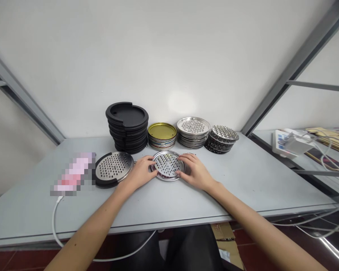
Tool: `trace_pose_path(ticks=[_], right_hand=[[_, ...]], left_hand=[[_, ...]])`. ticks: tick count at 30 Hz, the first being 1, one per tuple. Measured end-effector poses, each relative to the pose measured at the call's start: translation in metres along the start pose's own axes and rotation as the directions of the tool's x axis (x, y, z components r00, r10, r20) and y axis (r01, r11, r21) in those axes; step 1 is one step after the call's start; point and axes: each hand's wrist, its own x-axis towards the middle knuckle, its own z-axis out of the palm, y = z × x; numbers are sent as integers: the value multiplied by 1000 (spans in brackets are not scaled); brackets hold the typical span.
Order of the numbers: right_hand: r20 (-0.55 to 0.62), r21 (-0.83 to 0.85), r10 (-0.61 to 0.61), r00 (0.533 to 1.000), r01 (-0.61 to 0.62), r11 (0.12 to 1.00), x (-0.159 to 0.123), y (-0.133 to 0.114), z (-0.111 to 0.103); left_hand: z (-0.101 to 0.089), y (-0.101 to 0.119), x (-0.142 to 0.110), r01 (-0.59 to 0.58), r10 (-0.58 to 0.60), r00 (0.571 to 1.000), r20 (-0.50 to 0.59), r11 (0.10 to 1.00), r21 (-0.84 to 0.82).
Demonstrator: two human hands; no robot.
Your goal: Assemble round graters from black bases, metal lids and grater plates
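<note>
A round perforated metal disc (168, 165) lies on the grey table (243, 180) in front of me. My left hand (140, 172) grips its left edge with curled fingers. My right hand (194, 171) grips its right edge the same way. To the left lies another perforated metal disc set in a black ring (112, 168).
Along the wall stand a stack of black round lids (127, 126), a stack of gold-coloured tins (162, 135), a stack of perforated metal discs (193, 131) and a leaning stack of discs in black rings (222, 138). A blurred pink object (73, 174) with a white cable lies left. A power strip (290, 145) sits right.
</note>
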Motion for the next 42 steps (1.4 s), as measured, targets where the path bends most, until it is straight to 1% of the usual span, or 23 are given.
trace_pose_path(ticks=[4,8,11,14,19,21,24,27,29,32,35,37,42], right_hand=[[-14,49,14,1000,-13,999,9,-12,11],[-35,46,41,999,-39,998,14,-19,20],[-53,31,41,998,-39,999,13,-20,21],[-62,40,37,997,-35,999,11,-19,21],[-73,92,85,994,-78,993,10,-18,22],[-56,112,113,992,-106,988,11,-17,23],[3,140,189,982,-188,972,14,-16,25],[69,131,263,962,-270,954,16,-14,26],[92,122,279,956,-289,950,17,-12,27],[100,141,258,961,-270,952,16,-10,25],[78,161,224,971,-234,959,14,-7,23],[69,142,207,976,-215,966,13,-5,22],[91,97,172,981,-181,979,12,0,16]], left_hand=[[0,3,1,9,-9,1000,-14,1000,-19],[1,3,2,-8,7,999,-33,1000,-28],[3,3,2,-17,16,999,-36,1000,-14],[4,2,0,-29,29,999,-17,1000,-7],[6,0,-2,-46,45,999,9,999,10],[6,0,-3,-60,59,998,16,998,16],[8,0,-4,-70,70,997,25,997,23],[10,0,-5,-83,82,996,29,996,38],[12,0,-5,-99,98,995,34,994,54],[12,1,-7,-121,119,992,38,990,66],[12,3,-8,-139,136,990,43,987,82],[10,5,-8,-151,147,988,45,983,108],[4,7,-9,-189,187,982,31,971,144]])
